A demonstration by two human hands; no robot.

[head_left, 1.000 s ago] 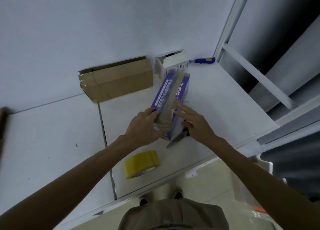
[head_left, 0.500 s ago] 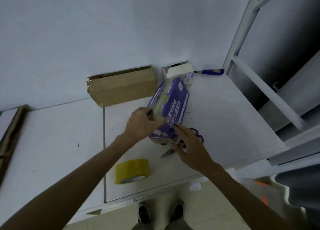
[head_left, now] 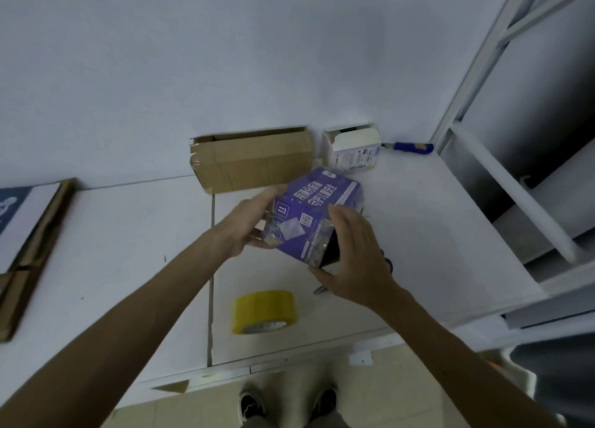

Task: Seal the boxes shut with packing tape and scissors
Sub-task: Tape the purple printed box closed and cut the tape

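I count three boxes. The purple printed cardboard box (head_left: 317, 208) is tilted between my two hands over the white desk (head_left: 128, 234). My left hand (head_left: 248, 225) grips its left end with curled fingers, and my right hand (head_left: 354, 254) clasps its right side, thumb under the near corner. Crinkled clear tape shows on its near end.

Against the wall lie one brown cardboard box (head_left: 254, 160) and one small white carton (head_left: 354, 151) with its top open.

One yellow roll of packing tape (head_left: 264, 310) stands near the front edge. One pair of scissors (head_left: 320, 288) lies mostly hidden under my right hand.
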